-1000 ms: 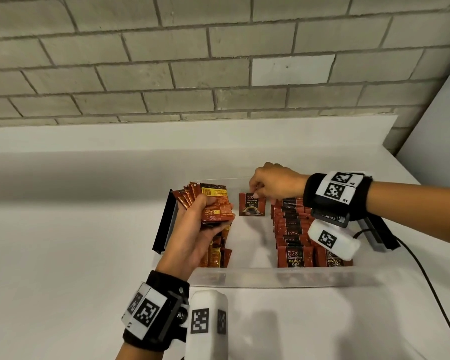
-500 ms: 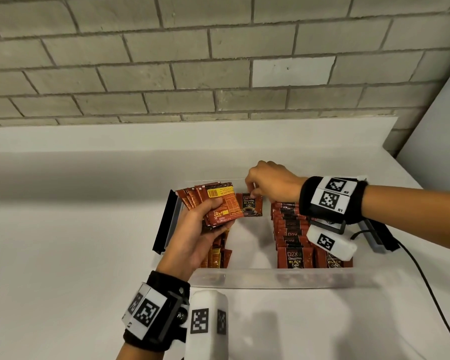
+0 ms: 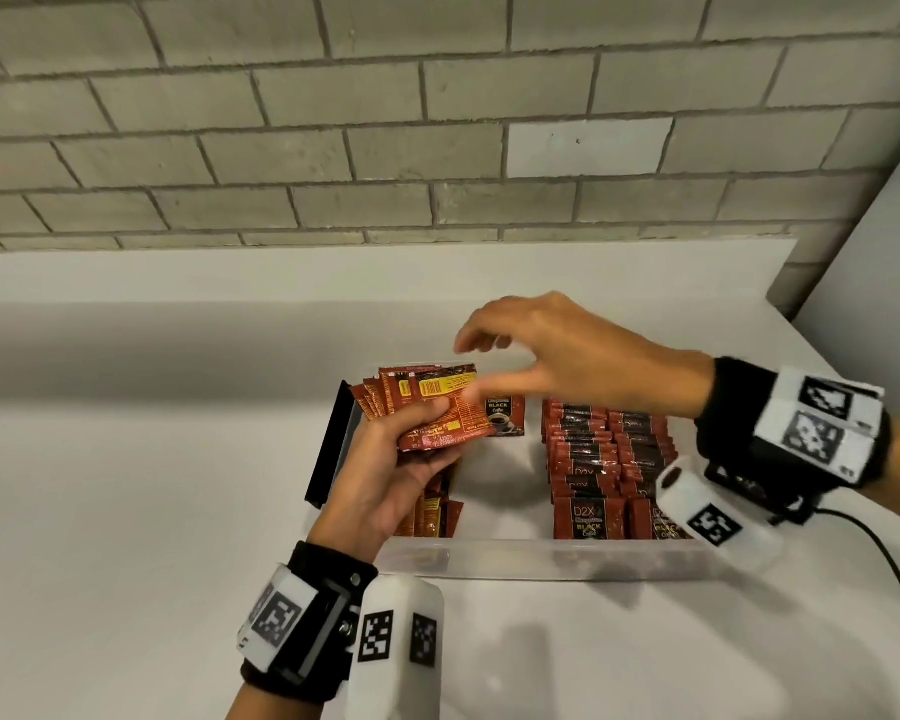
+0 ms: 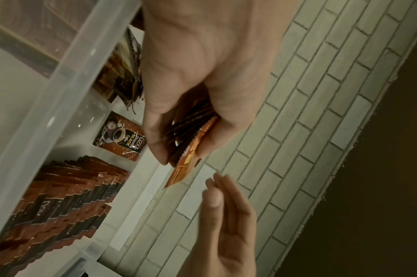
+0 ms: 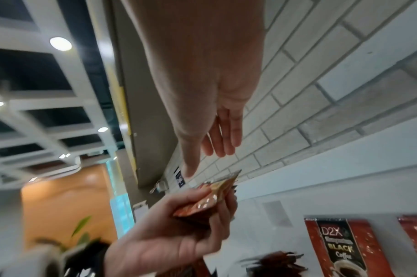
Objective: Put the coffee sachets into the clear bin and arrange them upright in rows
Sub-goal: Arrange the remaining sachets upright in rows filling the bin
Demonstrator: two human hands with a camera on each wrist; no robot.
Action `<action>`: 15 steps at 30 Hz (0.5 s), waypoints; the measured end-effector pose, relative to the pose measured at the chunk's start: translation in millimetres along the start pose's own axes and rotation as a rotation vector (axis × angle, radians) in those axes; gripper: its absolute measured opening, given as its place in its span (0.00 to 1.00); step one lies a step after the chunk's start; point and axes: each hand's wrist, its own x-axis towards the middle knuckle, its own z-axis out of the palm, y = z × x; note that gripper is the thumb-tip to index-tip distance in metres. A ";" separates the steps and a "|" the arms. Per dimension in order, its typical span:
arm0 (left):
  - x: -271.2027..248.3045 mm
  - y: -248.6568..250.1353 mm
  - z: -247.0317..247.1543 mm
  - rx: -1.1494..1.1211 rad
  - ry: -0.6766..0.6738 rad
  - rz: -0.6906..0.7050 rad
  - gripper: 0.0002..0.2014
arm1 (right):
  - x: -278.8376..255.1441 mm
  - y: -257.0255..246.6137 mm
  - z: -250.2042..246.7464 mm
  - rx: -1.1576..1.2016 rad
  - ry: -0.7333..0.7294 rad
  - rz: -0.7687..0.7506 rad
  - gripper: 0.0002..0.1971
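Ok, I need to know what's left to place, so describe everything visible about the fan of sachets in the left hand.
The fan of sachets is a handful of flat, glossy red-brown foil packets, spread like cards. The front one shows its printed back with a yellow label panel. The left hand grips them, thumb across the front and fingers behind, above the clear bin and its left side. The right hand hovers open close to their top edge, not touching.

Left hand [image 3: 385,459] is raised palm-up, fingers and thumb curled, its grip pinching a fan of sachets [image 3: 427,407]. Right hand [image 3: 567,350] hovers just beside, fingers spread, holding nothing.
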 end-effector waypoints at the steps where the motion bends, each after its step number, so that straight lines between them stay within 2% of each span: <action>1: 0.5 -0.4 0.5 0.004 -0.011 -0.001 0.21 | -4.7 -5.7 4.9 -0.046 -0.060 -0.032 0.29; 3: 0.3 -1.0 1.2 0.011 -0.021 -0.004 0.20 | -10.2 -9.3 19.0 -0.184 -0.123 -0.114 0.32; 6: 0.1 -1.9 1.3 0.028 -0.022 -0.019 0.16 | -11.2 -4.8 27.5 -0.187 -0.120 -0.112 0.22; 9: 2.0 -2.0 0.2 0.036 0.035 -0.022 0.17 | -6.8 3.9 18.8 0.012 -0.106 -0.048 0.11; 11: 4.2 -2.4 -0.5 0.042 0.089 -0.018 0.17 | -2.1 14.7 13.5 0.065 -0.074 0.026 0.07; 13: 5.2 -2.8 -0.2 0.057 0.126 -0.021 0.14 | 5.1 30.6 12.0 0.104 -0.086 0.144 0.04; 15: 6.0 -3.6 -0.1 0.057 0.149 -0.027 0.08 | 11.5 45.8 16.6 0.167 -0.163 0.253 0.01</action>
